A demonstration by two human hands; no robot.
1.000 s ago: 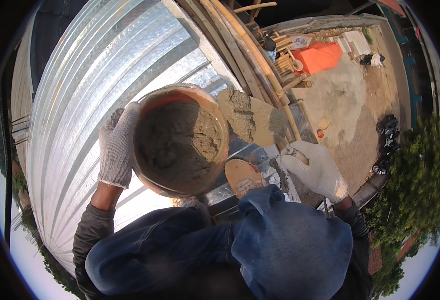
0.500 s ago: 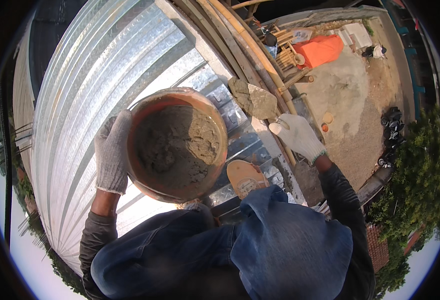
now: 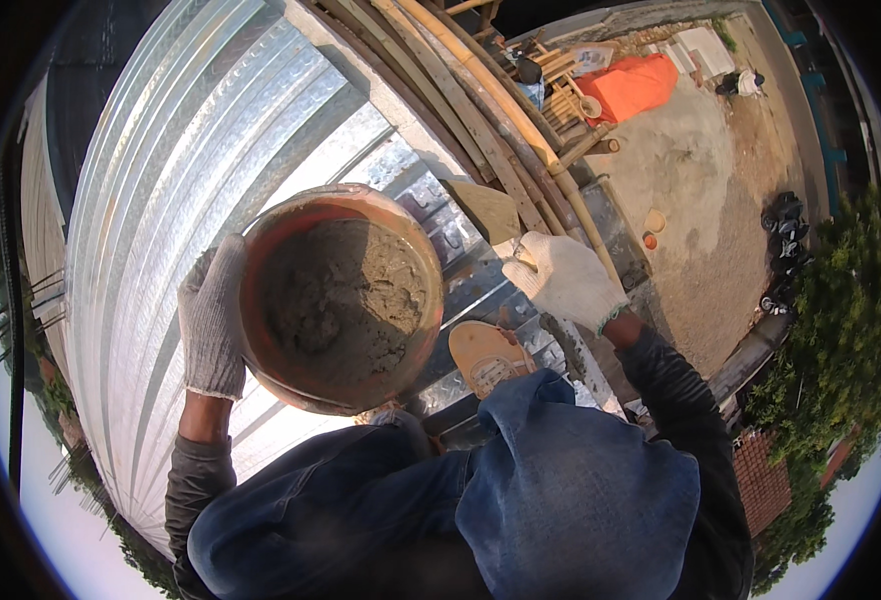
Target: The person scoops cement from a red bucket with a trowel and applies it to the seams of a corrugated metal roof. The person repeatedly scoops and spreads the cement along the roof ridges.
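My left hand (image 3: 214, 320), in a knitted white glove, grips the left side of a round orange-brown bucket (image 3: 346, 208), its thumb near the rim. Wet grey mortar (image 3: 341, 300) lies inside, lumpy on top and partly sunlit. My right hand (image 3: 569, 280), also gloved, is closed round the handle of a trowel (image 3: 489, 212); the fingers hide most of that handle. The trowel's blade is tilted over the roof edge, just right of the bucket and apart from it. No thick heap of mortar shows on the visible blade face.
Ribbed metal sheets (image 3: 211, 150) spread on the left, with a concrete strip along their edge. Bamboo poles (image 3: 521, 110) run beyond it. Far below lie an orange tarp (image 3: 631, 88) and parked motorcycles (image 3: 786, 240). My shoe (image 3: 486, 355) rests near the edge.
My right hand has moved left with the trowel, whose blade has tilted. The mortar heap seen on it before no longer shows. The bucket has shifted slightly left and down in view.
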